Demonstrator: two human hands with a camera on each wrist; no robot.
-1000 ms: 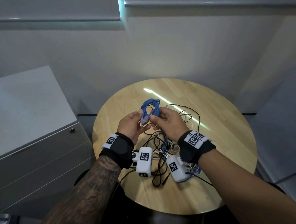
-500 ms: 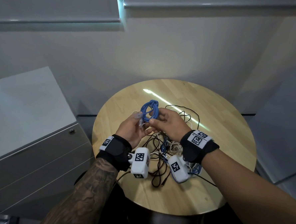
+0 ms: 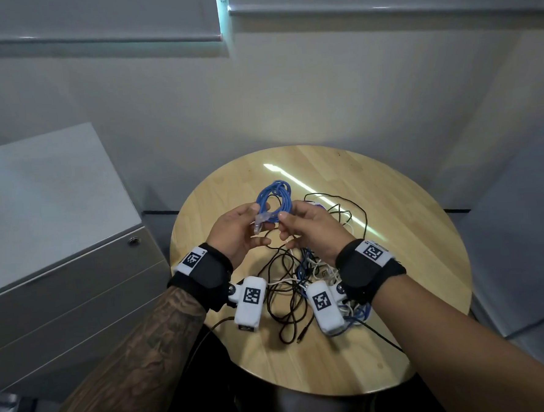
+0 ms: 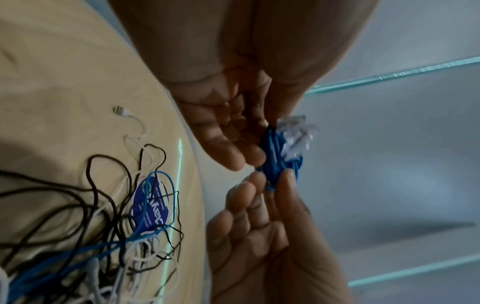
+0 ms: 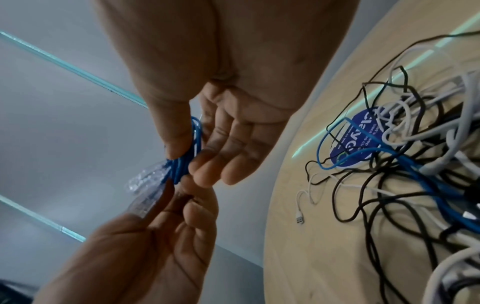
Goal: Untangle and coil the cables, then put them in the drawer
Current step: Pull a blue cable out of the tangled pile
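Grey walls and a grey drawer cabinet (image 3: 62, 282) frame the round wooden worktop (image 3: 409, 229). From the head view, the left hand (image 3: 237, 231) and right hand (image 3: 310, 232) pinch a coiled blue cable (image 3: 275, 199) between them above the worktop; below the grip lies the tangled pile (image 3: 300, 274) of black, white and blue cords.

From the left wrist, the fingers (image 4: 233, 156) press the blue coil (image 4: 275, 156) just under its clear plugs (image 4: 296, 133).

From the right wrist, thumb and fingers (image 5: 202, 166) squeeze the same coil (image 5: 182, 164). The hold is on fingertips only, so I judge the loops could spring apart or the plugs slip free during the carry to the closed drawer.
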